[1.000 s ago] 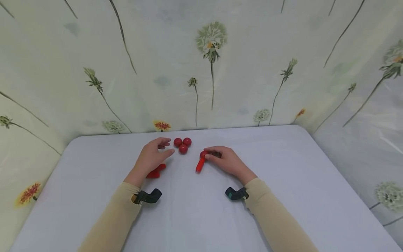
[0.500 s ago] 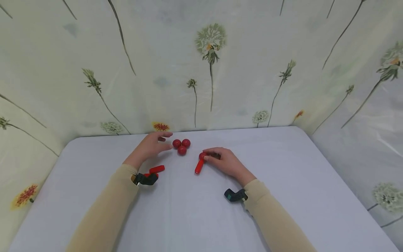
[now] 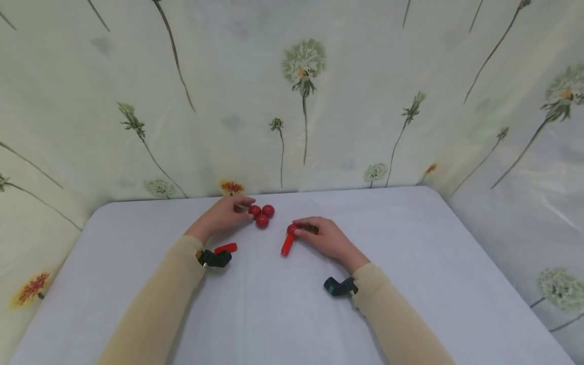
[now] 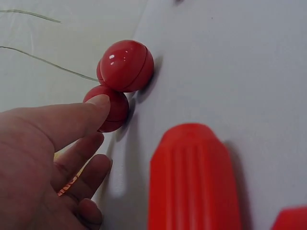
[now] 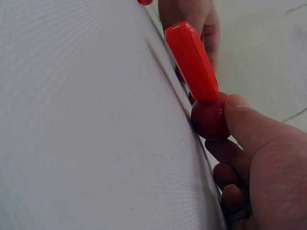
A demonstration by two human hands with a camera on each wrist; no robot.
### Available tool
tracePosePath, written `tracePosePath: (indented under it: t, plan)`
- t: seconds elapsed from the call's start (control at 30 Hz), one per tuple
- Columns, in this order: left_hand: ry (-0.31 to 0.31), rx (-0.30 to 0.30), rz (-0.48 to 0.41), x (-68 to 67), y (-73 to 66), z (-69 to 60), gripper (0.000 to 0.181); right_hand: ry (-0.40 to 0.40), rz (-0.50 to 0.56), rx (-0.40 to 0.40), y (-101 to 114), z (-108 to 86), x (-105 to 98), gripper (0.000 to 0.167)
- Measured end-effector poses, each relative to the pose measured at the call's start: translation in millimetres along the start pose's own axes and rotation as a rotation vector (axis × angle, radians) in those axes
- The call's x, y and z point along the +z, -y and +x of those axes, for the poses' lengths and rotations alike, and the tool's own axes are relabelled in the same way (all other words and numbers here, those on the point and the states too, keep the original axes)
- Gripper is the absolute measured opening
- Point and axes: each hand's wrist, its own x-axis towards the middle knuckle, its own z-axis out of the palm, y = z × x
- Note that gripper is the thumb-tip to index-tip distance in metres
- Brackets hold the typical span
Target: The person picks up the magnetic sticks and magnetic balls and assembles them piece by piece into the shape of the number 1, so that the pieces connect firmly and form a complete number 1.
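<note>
Three red balls (image 3: pixel 262 221) lie together near the table's back edge. My left hand (image 3: pixel 224 214) has its thumb and a finger around the leftmost ball (image 3: pixel 254 210); in the left wrist view the thumb lies on that ball (image 4: pixel 118 111). My right hand (image 3: pixel 328 237) pinches another red ball (image 5: pixel 209 119) between thumb and fingers. A red ribbed stick (image 5: pixel 192 62) meets this ball and points toward the near side in the head view (image 3: pixel 287 246).
Another red stick (image 3: pixel 225 248) lies below my left wrist, close to the black wrist camera (image 3: pixel 216 258). Part of a further red piece (image 4: pixel 292 219) shows at the left wrist view's lower right. Flowered cloth (image 3: pixel 337 126) stands behind the white table (image 3: pixel 274 314).
My left hand has moved back and then right, from beside the ball cluster onto its leftmost ball. My right hand keeps its hold on the other ball, nearly still.
</note>
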Motion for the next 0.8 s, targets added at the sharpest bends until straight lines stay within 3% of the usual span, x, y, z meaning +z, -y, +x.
tracePosePath:
  t: [0.37, 0.8]
  plan:
    - [-0.016, -0.011, 0.082, 5.7, -0.3, 2.8, 0.045, -0.009, -0.004, -0.014, -1.5, 0.2, 1.1, 0.039]
    - [-0.067, 0.004, 0.100, 10.0, 3.5, -0.5, 0.039, -0.005, -0.011, -0.016, -0.2, -0.3, 0.6, 0.039]
